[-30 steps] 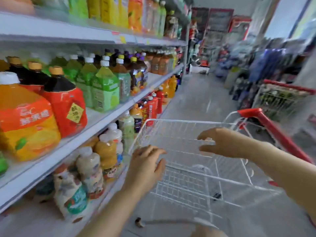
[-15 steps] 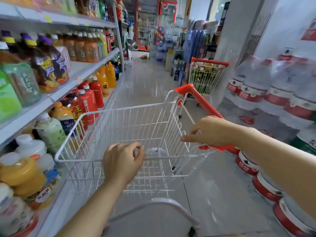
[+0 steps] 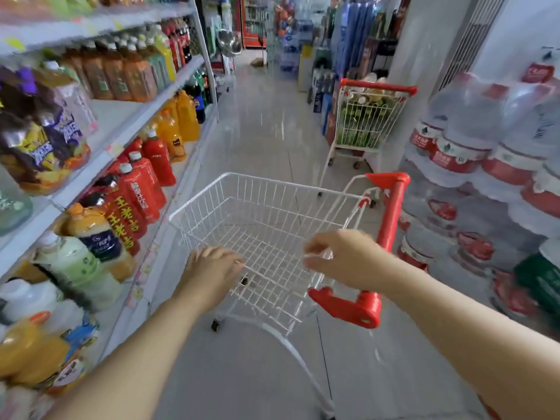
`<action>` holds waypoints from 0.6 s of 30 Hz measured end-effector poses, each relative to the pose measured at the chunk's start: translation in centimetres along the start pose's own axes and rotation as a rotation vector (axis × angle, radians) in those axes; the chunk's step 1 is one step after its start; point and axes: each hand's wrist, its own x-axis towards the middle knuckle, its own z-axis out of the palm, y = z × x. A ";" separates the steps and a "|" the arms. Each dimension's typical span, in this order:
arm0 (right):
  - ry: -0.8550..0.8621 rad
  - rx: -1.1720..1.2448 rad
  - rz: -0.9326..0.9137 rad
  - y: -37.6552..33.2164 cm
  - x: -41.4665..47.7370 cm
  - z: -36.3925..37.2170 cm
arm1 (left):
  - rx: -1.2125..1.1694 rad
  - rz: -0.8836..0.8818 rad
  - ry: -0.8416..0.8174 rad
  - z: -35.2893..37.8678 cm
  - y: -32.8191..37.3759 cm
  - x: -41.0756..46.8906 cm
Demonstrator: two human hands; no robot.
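Jo: Swung round, hasn't it? Since half a second ago the cart sits more side-on in the aisle. Its red handle is now out on its right side, and the right hand has come off the handle's corner to the near rim.

Sam: And the left hand?

Jo: Same place, on the cart's near rim. Its fingers are curled over the top wire, so I'd say it grips it.

Sam: Does the right one hold anything?

Jo: Can't tell. Its fingers are loosely bent, thumb and forefinger close together right at the rim wire. Blur hides whether they pinch it or only hover beside it. The handle lies just behind that hand, untouched.

Sam: What could go wrong?

Jo: Steering by the thin rim rather than the handle gives poor leverage, I think. A push from one hand alone could make the cart pivot. Left of the cart stand red bottles on a low shelf, and right of it are stacked water packs, both near. Beyond the cart, a second cart full of goods stands in the way. The basket is empty, so probably light, and a hard shove could roll it away from the fingers.
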 end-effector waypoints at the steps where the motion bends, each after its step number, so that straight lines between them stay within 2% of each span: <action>1: 0.062 -0.111 0.085 1.5 0.0 -1.1 | 0.001 -0.004 -0.053 -0.3 0.7 0.0; 3: 0.063 -0.158 0.300 4.4 -1.0 -2.2 | -0.022 -0.016 -0.121 -1.0 2.2 -0.3; 5: 0.057 0.096 0.441 5.9 -2.9 -1.6 | -0.076 -0.047 -0.181 -1.5 3.5 -0.6; 7: 0.183 0.333 0.484 5.8 -5.4 -0.4 | -0.115 -0.079 -0.265 -1.9 4.7 -1.3; 10: 0.347 0.528 0.577 5.1 -9.1 0.9 | -0.179 -0.104 -0.374 -2.7 6.9 -3.8; 13: 0.383 0.774 0.786 4.4 -13.7 1.0 | -0.285 -0.125 -0.439 -4.0 9.5 -7.5; 15: 0.379 0.799 0.883 3.9 -17.5 1.2 | -0.516 -0.317 -0.326 -4.4 10.8 -10.3; 17: 0.403 0.763 0.971 3.0 -21.5 1.7 | -0.760 -0.663 -0.215 -4.9 12.2 -13.0; 18: 0.419 0.754 1.020 2.5 -23.6 2.1 | -0.879 -0.813 -0.244 -5.1 13.1 -14.3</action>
